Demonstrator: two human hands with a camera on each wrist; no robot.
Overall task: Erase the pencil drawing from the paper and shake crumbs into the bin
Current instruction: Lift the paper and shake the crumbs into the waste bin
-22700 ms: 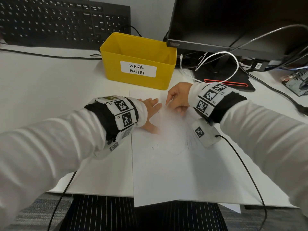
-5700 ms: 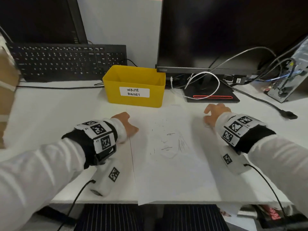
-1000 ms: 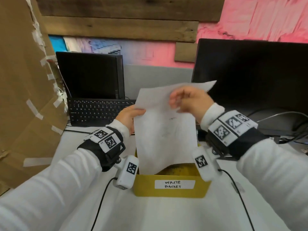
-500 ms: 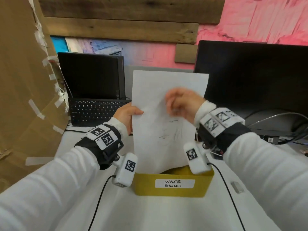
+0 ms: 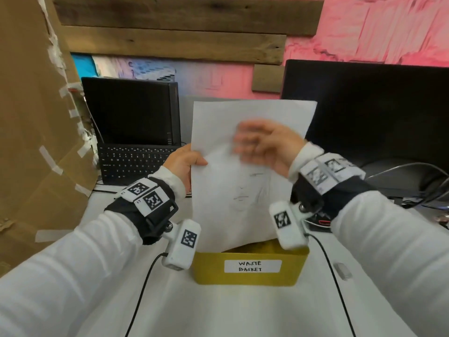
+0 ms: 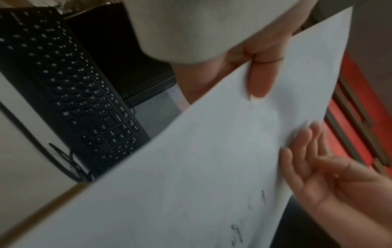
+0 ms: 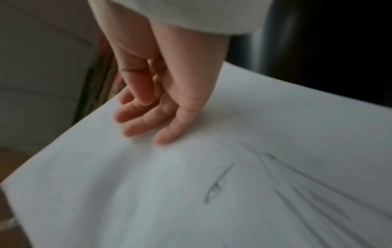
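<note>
The left hand (image 5: 182,164) pinches the left edge of the paper (image 5: 245,181), thumb (image 6: 262,80) flat on the near face, holding the sheet upright. The right hand (image 5: 263,147), blurred, is released and holds nothing; its straight fingers (image 7: 148,117) lie against the sheet's near face. The paper is thin, white and slightly bowed, with faint grey pencil lines (image 7: 218,182) left on it. Its lower edge dips into the yellow waste basket (image 5: 250,268), a boxy bin with a handwritten white label, near on the white desk (image 5: 218,312). A black keyboard (image 5: 133,164) lies far left.
</note>
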